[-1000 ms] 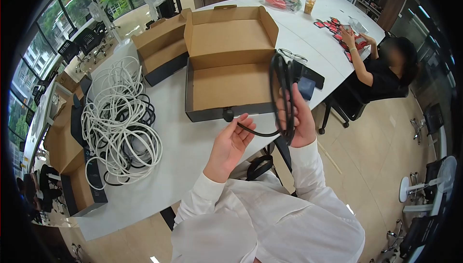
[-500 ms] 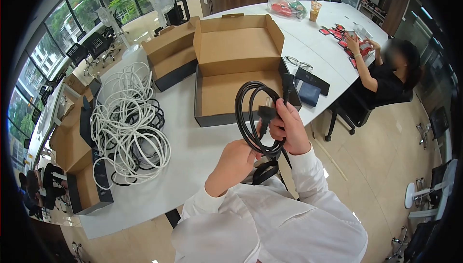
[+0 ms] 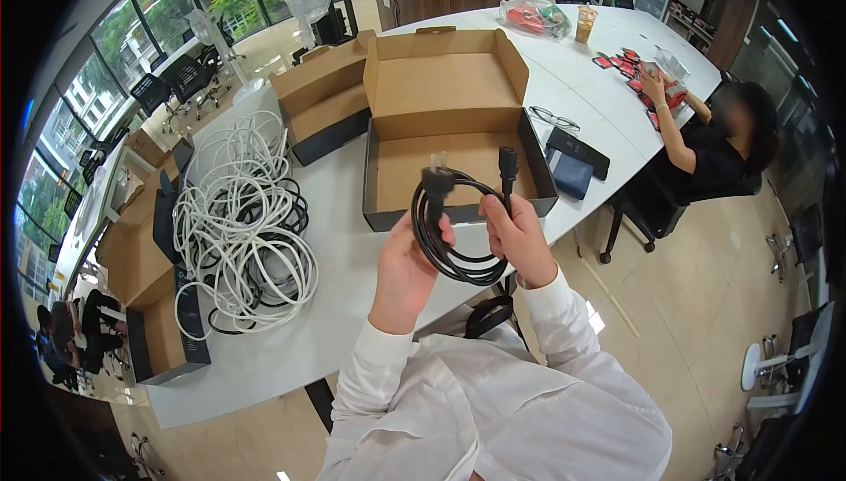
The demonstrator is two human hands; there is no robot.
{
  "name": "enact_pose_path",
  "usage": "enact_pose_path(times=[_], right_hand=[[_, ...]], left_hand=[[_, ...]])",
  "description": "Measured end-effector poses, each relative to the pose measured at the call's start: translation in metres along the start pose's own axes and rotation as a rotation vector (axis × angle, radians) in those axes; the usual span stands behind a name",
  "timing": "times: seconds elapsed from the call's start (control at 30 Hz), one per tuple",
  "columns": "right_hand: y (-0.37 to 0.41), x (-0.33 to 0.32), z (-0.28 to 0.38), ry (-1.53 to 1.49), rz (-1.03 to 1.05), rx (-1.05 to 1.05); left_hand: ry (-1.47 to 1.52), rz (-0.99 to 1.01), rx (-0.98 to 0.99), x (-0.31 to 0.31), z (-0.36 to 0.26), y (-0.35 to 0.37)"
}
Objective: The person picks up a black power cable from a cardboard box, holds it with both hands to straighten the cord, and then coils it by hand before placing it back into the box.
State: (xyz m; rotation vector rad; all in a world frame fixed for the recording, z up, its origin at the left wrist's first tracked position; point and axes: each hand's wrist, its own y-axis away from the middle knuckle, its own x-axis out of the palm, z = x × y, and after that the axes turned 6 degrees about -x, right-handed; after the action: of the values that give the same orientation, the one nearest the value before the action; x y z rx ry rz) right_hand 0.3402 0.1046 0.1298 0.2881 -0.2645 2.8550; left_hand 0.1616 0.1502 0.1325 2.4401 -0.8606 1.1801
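A coiled black power cord (image 3: 471, 275) is held up between my two hands, in front of an open cardboard box (image 3: 458, 141). My left hand (image 3: 404, 269) is closed round the coil's left side, just below the pronged plug that points upward. On the right side, my right hand (image 3: 520, 238) pinches the cord below its upright connector end. A large tangle of white cables (image 3: 242, 234), with some black ones among them, lies on the table to the left.
Two more open boxes, a rear box (image 3: 330, 119) and a left box (image 3: 163, 331), stand on the white table (image 3: 344, 305). Glasses (image 3: 553, 118) and a dark blue wallet (image 3: 570, 172) lie on the right. A seated person (image 3: 705, 133) handles red items there.
My left hand has risen to the coil's left side and the plug has moved up and left with it. The coil is now spread between both hands, and its connector stands clear on the right.
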Motion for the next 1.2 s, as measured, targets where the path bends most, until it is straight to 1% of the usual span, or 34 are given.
enact_pose_path(times=[0.1, 0.13, 0.23, 0.27, 0.37, 0.5, 0.6, 0.73, 0.8, 0.9, 0.93, 1.0, 1.1, 1.13, 1.2], right_hand=[[0.000, 0.004, -0.001, 0.006, 0.023, 0.007], [-0.001, 0.004, 0.001, -0.046, 0.047, 0.038], [0.001, 0.004, 0.005, -0.154, 0.094, 0.108], [0.001, 0.004, 0.006, -0.159, 0.096, 0.113], [0.001, 0.004, 0.005, -0.182, 0.088, 0.092], [0.000, -0.002, 0.002, -0.210, 0.119, 0.060], [0.001, -0.001, 0.001, -0.233, 0.145, 0.028], [-0.001, 0.001, 0.006, -0.320, 0.306, -0.036], [0.002, 0.002, 0.011, -0.340, 0.372, -0.066], [0.008, 0.000, 0.013, -0.193, 0.436, -0.121], [0.008, -0.002, 0.017, -0.096, 0.475, -0.128], [0.006, -0.007, 0.024, 0.100, 0.552, -0.142], [0.006, -0.009, 0.022, 0.309, 0.607, -0.224], [0.009, -0.002, 0.031, 0.320, 0.530, -0.205], [0.010, 0.001, 0.029, 0.409, 0.505, -0.251]], left_hand=[[0.136, -0.026, 0.075, 0.007, -0.014, 0.003], [0.112, 0.001, 0.096, 0.011, -0.018, 0.005], [-0.363, -0.135, 0.270, 0.013, -0.012, 0.007], [-0.427, -0.216, 0.304, 0.018, -0.010, 0.005], [-0.359, -0.142, 0.214, -0.006, -0.004, -0.005], [-0.118, -0.161, 0.145, -0.001, 0.002, -0.008], [-0.034, -0.154, 0.113, -0.008, -0.002, -0.008], [-0.005, -0.207, 0.156, -0.010, -0.006, -0.007], [0.024, -0.223, 0.134, -0.011, -0.009, -0.006], [0.072, -0.223, 0.082, -0.013, -0.011, -0.006], [0.088, -0.220, 0.061, -0.013, -0.011, -0.005], [0.081, -0.213, 0.058, -0.011, -0.009, -0.004], [0.045, -0.225, 0.086, -0.001, -0.005, -0.002], [0.028, -0.231, 0.100, 0.002, -0.004, -0.002], [-0.005, -0.197, 0.137, 0.000, 0.001, -0.002]])
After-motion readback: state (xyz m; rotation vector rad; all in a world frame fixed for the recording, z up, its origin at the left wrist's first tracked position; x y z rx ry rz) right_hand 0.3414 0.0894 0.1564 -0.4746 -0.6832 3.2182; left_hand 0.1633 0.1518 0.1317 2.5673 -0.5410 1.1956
